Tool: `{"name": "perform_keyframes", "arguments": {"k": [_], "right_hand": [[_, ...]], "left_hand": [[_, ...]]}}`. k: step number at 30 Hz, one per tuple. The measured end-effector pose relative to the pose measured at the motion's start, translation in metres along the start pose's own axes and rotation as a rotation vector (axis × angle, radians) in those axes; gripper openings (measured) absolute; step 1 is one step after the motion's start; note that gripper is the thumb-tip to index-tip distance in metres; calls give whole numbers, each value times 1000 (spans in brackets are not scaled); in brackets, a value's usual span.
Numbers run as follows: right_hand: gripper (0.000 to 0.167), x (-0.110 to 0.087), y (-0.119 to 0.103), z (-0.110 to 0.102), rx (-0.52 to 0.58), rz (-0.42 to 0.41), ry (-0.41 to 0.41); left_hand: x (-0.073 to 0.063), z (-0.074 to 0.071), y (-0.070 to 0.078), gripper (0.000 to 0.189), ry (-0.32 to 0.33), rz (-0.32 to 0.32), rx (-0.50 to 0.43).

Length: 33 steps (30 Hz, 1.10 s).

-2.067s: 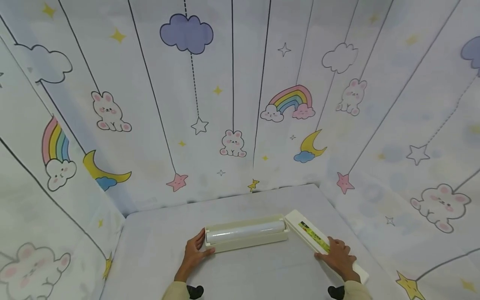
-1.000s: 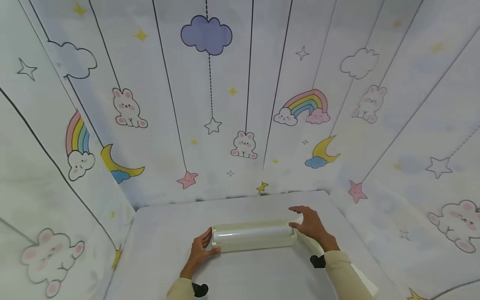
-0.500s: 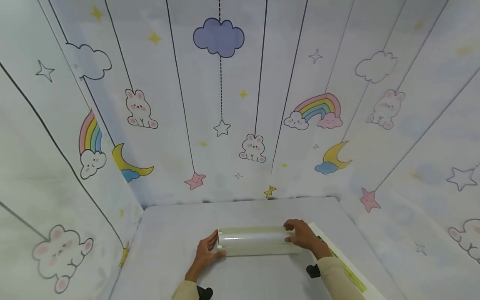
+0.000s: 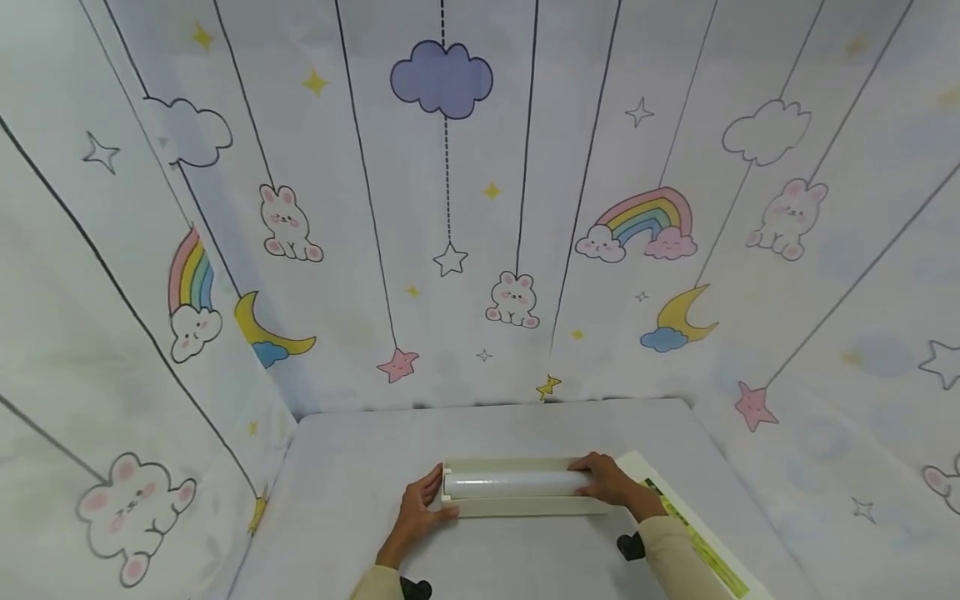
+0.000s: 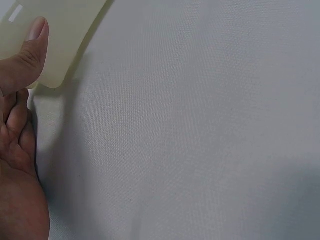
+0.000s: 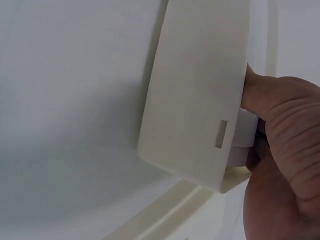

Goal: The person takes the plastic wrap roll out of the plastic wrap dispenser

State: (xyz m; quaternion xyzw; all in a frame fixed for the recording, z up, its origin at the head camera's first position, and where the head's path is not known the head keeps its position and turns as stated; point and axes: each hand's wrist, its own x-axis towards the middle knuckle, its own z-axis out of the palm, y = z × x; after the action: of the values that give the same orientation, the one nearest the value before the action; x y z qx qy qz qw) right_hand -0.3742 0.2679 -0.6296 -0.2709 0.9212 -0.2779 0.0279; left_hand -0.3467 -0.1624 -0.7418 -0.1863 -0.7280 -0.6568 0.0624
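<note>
A roll of cling film, clear and shiny, lies lengthwise in a long cream dispenser box with its top off. My left hand holds the box by its left end, thumb on the front wall and fingers behind the end. In the left wrist view that thumb lies on the box's smooth front. With the thumb and fingers reaching inside the box, my right hand grips the roll's right end. The right wrist view shows the white roll end between the hand and the box wall.
The box's long cream lid, with a yellow-green label, lies slanting on the table to the right, partly under the right forearm. A white cloth covers the table. Printed curtains hang close behind and on both sides.
My right hand has let go of the lid, moved left to the box's right end and closed on the roll there. The left hand has stayed on the box; the head view has shifted.
</note>
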Motion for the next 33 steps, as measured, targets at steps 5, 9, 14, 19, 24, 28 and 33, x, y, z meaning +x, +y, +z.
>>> {"name": "perform_keyframes", "arguments": {"k": [5,9,14,19,24,28,33], "right_hand": [[43,1,2,-4,78,97,-30],[47,2,0,-9,131,162,-37],[46,-1,-2,-12,154,174,-38],[46,-3,-2,-17,184,140,-35],[43,-1,-2,-25,203,74,-31],[40,0,0,-30,218,18,-34],[40,1,-1,-35,231,-25,-25]], "left_hand": [[3,2,0,103,5,-67,-47],[3,0,8,101,-3,-27,-5],[2,-1,10,103,-17,-66,-27],[2,-1,1,107,-17,-83,-61],[2,0,-5,109,-5,-83,-109],[1,1,-5,108,1,-87,-119],[0,2,9,105,6,-135,-69]]}}
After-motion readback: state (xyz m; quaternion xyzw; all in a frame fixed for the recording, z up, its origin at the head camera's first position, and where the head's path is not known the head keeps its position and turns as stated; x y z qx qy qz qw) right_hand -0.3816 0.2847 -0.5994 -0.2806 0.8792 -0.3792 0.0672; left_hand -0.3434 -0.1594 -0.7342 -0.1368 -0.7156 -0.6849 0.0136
